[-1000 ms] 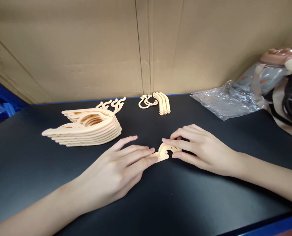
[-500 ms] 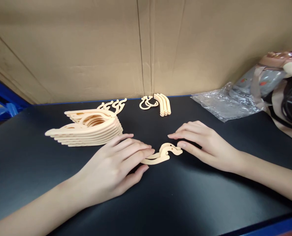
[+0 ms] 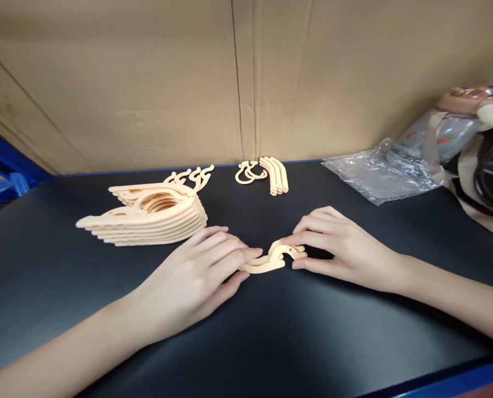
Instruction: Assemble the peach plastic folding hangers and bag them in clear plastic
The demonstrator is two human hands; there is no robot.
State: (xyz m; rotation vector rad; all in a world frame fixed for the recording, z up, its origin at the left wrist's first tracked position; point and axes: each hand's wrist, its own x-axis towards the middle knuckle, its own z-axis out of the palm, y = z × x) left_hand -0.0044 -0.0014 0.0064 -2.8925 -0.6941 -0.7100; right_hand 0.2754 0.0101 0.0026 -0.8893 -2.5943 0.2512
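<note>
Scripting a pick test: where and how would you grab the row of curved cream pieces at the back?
I'd come from above with the right hand, gripping the curved cream pieces mid-length across their outer long sides. They lie side by side, narrow ends toward the person. The loose hooks sit close on the left, so the finger there likely needs care.

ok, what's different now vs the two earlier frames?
The right hand was on the curved cream piece, had its fingers spread and partly lifted in the middle frame, and now has closed back on the right end. The left hand stayed on the left end. Cream stack and plastic bag: no visible change.
</note>
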